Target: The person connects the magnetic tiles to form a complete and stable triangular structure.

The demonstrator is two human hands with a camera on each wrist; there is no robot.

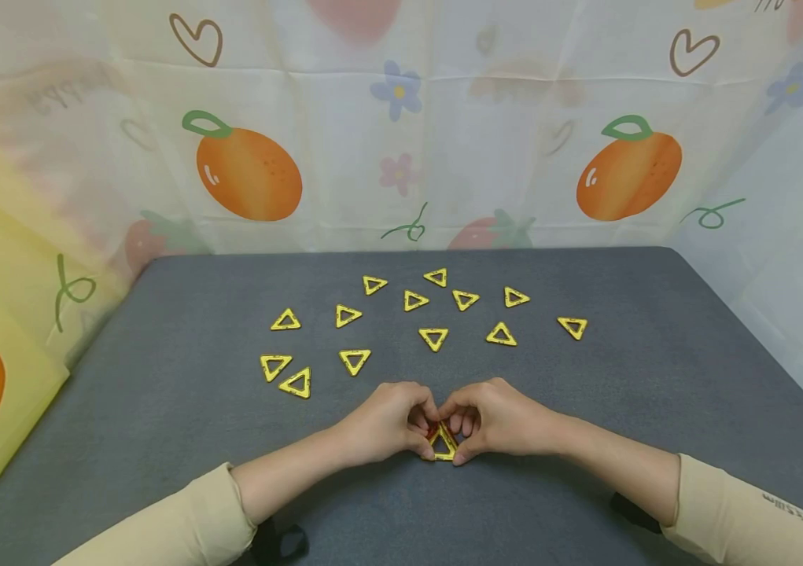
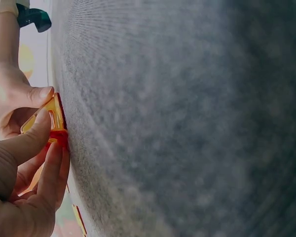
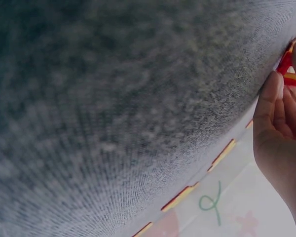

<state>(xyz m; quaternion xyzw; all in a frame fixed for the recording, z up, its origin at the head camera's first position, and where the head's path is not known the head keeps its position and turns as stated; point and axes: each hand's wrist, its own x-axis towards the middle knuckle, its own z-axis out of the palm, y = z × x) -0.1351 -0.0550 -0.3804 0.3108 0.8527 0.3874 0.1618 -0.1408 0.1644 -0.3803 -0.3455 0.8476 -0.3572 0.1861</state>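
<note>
Head view: pale fruit-print curtain (image 1: 514, 189) fills the back and sides; dark grey desk (image 1: 196, 314) in front of it; two cream sleeves (image 1: 182, 511) come in from the lower corners; both hands close together at the near middle of the desk, clamped on one yellow-and-red triangle piece (image 1: 443, 457); left hand (image 1: 390, 420) pinches its left side, right hand (image 1: 507, 420) its right side, forefingers at the top, thumbs at the bottom corners; piece is propped up at the desk surface, red edges visible in both wrist views; cannot tell how many parts make it up, fingers cover much of it; thirteen loose yellow triangles (image 1: 433, 331) scattered beyond the hands, pointing various ways; two at the left sit just beside each other, one at far right well apart from the rest.
</note>
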